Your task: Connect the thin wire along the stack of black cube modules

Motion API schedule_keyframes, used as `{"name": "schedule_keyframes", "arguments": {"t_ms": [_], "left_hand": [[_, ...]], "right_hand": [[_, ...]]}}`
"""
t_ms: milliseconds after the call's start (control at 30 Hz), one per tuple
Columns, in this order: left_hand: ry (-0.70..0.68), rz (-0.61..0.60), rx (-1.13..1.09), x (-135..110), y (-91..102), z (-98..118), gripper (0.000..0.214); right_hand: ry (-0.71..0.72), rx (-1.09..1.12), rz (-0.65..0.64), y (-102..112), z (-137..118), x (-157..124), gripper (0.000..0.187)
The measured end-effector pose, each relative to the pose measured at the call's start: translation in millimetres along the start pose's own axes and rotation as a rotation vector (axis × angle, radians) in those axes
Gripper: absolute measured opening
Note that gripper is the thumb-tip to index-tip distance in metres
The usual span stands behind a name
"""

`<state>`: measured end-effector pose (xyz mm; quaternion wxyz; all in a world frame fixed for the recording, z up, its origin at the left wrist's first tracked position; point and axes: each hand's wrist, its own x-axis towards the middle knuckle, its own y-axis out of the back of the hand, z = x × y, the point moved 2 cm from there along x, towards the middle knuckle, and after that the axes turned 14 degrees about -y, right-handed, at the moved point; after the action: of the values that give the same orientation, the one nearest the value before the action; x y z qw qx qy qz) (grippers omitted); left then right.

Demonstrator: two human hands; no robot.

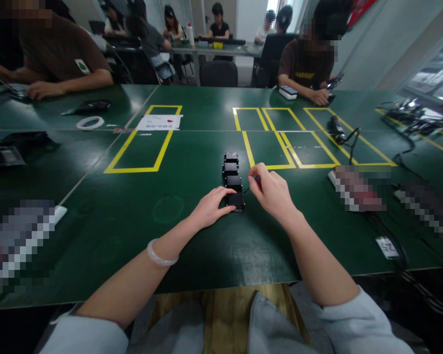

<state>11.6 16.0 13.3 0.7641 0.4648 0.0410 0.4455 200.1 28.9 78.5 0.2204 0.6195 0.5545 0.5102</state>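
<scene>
Several small black boxes lie in a row on the green table, running away from me. My left hand rests on the table with its fingers pressed against the left side of the nearest black box. My right hand hovers just right of the row, thumb and forefinger pinched together on something thin and dark that I cannot make out. A pale bangle circles my left wrist.
Yellow tape rectangles mark the table. A tape roll and a white sheet lie at the left rear. A black tool with a cable lies to the right. Other people sit across the table.
</scene>
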Motion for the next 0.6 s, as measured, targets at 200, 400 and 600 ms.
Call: {"name": "schedule_keyframes", "arguments": {"t_ms": [200, 400, 600], "left_hand": [[0.009, 0.006, -0.017, 0.5, -0.6, 0.2, 0.035], [0.015, -0.004, -0.011, 0.6, 0.0, 1.1, 0.035], [0.009, -0.002, -0.006, 0.5, -0.2, 0.9, 0.035]], "right_hand": [[0.012, 0.005, 0.001, 0.0, -0.1, -0.3, 0.018], [0.002, 0.0, 0.008, 0.4, -0.4, 0.4, 0.018], [0.011, 0.017, 0.003, -0.1, -0.5, 0.8, 0.016]]}}
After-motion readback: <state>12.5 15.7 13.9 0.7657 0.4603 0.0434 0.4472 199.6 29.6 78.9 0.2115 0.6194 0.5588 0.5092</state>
